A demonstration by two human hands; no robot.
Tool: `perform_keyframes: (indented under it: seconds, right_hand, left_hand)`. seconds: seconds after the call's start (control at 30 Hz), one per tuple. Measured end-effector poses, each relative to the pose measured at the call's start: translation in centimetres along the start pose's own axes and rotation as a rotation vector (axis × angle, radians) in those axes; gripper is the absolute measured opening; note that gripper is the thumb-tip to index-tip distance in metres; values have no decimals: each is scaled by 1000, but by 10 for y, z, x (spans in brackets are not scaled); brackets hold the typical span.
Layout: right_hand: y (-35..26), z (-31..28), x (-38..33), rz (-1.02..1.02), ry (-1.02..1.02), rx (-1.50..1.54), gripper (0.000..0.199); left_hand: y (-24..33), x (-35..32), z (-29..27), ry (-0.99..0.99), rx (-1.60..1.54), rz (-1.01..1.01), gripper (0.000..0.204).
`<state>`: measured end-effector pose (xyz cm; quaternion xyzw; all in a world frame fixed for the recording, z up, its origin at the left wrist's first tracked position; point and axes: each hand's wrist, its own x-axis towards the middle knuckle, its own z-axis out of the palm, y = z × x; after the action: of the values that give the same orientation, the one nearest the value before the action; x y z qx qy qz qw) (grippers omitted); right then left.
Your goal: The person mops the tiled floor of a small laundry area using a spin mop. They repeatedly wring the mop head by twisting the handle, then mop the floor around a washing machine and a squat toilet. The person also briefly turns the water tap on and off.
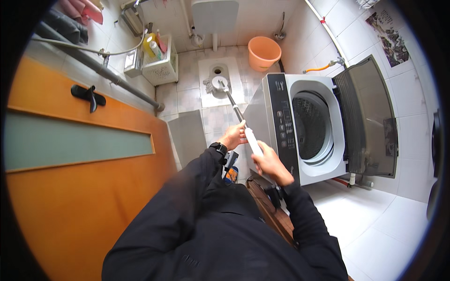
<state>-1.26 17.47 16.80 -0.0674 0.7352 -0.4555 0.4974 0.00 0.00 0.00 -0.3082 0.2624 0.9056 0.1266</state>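
A mop (239, 113) with a white upper handle, a grey metal pole and a round white head plate slants away from me. Its grey strands lie over the white squat toilet (204, 96) set in the floor. My right hand (271, 165) is closed around the white handle near its top end. Lower down, where the white part meets the metal pole, my left hand (233, 136) has its fingers curled at the shaft. The drain hole (217, 71) shows just beyond the mop head.
Close on my right stands a top-loading washing machine (294, 136), its lid raised. An orange bucket (264, 53) sits at the back. Bottles stand in a white basket (161, 70) at the far left. An orange door (84, 192) and a grey mat (187, 136) are on the left.
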Motion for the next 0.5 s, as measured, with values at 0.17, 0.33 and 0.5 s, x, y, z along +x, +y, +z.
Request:
perform_keyframes:
  seconds: [0.17,0.33,0.5]
  right_hand:
    - [-64,-15,-45,-9,-30,-26,60]
    - [-172,-45,-42,111,-85,-38,56]
    - [-275,-69,-39,138,-101,-167,41]
  left_hand:
    - [45,57,1,192,-56,61,31]
    - [112,85,18,99,33,-55,11]
    - [180,89,62,-44,100,-37,15]
